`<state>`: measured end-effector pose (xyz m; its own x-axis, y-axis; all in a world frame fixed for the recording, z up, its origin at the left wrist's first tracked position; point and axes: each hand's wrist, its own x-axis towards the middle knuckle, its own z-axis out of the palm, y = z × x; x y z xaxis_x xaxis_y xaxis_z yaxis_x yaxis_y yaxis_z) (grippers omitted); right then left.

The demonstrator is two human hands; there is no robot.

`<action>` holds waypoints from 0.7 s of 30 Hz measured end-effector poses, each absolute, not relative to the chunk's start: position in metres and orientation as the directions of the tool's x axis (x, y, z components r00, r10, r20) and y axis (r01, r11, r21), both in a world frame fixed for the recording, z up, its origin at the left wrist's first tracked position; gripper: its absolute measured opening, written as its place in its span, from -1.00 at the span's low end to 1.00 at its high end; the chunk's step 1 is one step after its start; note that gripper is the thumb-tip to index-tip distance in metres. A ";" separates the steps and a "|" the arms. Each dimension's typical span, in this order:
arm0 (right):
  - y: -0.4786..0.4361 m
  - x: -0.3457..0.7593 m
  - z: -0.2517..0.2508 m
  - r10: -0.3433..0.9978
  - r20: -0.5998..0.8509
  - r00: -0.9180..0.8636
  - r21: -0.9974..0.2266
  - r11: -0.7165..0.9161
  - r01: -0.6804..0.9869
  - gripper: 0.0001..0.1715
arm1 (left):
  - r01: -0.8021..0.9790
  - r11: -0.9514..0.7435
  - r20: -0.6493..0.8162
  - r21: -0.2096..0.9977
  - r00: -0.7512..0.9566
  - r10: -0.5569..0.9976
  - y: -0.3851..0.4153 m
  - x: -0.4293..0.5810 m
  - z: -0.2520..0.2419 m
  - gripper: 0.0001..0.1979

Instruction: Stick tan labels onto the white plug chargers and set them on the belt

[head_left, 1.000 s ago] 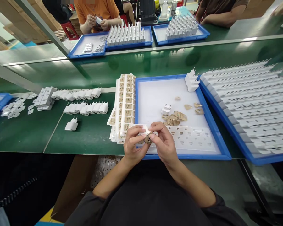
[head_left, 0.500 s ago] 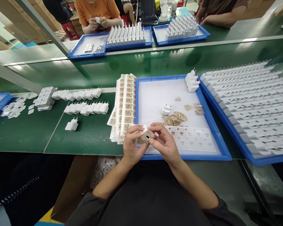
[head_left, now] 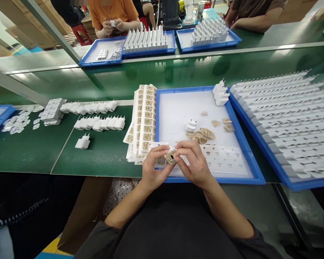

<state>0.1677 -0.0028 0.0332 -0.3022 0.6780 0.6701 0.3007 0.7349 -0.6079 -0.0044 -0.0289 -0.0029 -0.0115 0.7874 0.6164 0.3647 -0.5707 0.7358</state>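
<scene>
Landmark: blue tray, on the green table straight ahead of the person.
Left hand: over the tray's near left corner, thumb and fingertips pinching the white charger from its left side.
Right hand: over the tray's near rim, fingers curled and pressed on the same charger from the right.
White charger: held between both hands just above the tray's near rim, a tan face turned up toward the camera.
Peeled sheet: flat inside the tray along its near rim, running right from the hands.
Tan scraps: scattered at the tray's middle, beside a loose charger.
Open room: the far left half of the tray floor is bare white.
Sticker sheets: a fanned stack touching the tray's left rim.
Corner chargers: a small cluster in the tray's far right corner.
Charger rows: packed in a second tray against the blue tray's right rim.
Left of the tray: two lines of chargers and a single charger, well apart from it.
Beyond the tray: another person's hands across the table.
</scene>
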 end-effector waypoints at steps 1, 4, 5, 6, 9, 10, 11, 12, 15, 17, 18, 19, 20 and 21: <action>-0.004 0.168 0.032 0.647 0.692 -0.320 -0.580 0.762 0.288 -0.76 | 0.365 -0.545 0.595 0.755 -0.030 0.804 -0.029 -0.005 -0.002 -0.61; -0.005 0.171 0.028 0.683 0.678 -0.272 -0.628 0.730 0.269 -0.75 | 0.408 -0.553 0.618 0.727 -0.035 0.786 -0.029 -0.007 0.003 -0.60; -0.005 0.171 0.028 0.737 0.636 -0.229 -0.693 0.676 0.249 -0.76 | 0.424 -0.580 0.647 0.695 -0.017 0.762 -0.028 -0.007 0.004 -0.59; -0.004 0.171 0.028 0.798 0.570 -0.195 -0.771 0.601 0.209 -0.77 | 0.436 -0.608 0.675 0.663 0.004 0.738 -0.028 -0.007 0.006 -0.58; -0.002 0.168 0.031 0.910 0.343 -0.233 -0.933 0.358 0.024 -0.78 | 0.460 -0.658 0.728 0.597 0.035 0.685 -0.026 -0.006 0.009 -0.58; -0.002 0.166 0.031 0.919 0.291 -0.265 -0.956 0.293 -0.033 -0.80 | 0.473 -0.666 0.743 0.577 0.035 0.668 -0.026 -0.005 0.008 -0.58; -0.002 0.163 0.032 0.924 0.254 -0.286 -0.967 0.240 -0.082 -0.83 | 0.486 -0.673 0.758 0.557 0.033 0.651 -0.026 -0.004 0.008 -0.58; -0.003 0.159 0.032 0.929 0.229 -0.289 -0.971 0.200 -0.129 -0.87 | 0.499 -0.680 0.773 0.536 0.032 0.633 -0.025 -0.004 0.007 -0.57; -0.006 0.149 0.030 0.952 0.196 -0.235 -0.959 0.136 -0.251 -0.95 | 0.527 -0.697 0.808 0.486 0.034 0.589 -0.026 -0.003 0.004 -0.58; -0.007 0.143 0.027 0.960 0.195 -0.199 -0.945 0.130 -0.300 -0.98 | 0.541 -0.695 0.815 0.473 0.031 0.579 -0.026 -0.003 0.003 -0.59; -0.008 0.142 0.026 0.964 0.191 -0.187 -0.941 0.125 -0.316 -0.99 | 0.549 -0.692 0.816 0.469 0.030 0.577 -0.027 -0.003 0.003 -0.60; -0.008 0.141 0.025 0.966 0.185 -0.180 -0.938 0.118 -0.326 -0.99 | 0.555 -0.687 0.815 0.469 0.028 0.579 -0.027 -0.004 0.002 -0.61; -0.008 0.140 0.023 0.968 0.177 -0.177 -0.937 0.111 -0.332 -0.99 | 0.558 -0.683 0.813 0.471 0.026 0.582 -0.027 -0.004 0.002 -0.62; -0.008 0.140 0.022 0.969 0.170 -0.179 -0.936 0.102 -0.336 -0.99 | 0.556 -0.682 0.811 0.475 0.024 0.584 -0.027 -0.004 0.002 -0.62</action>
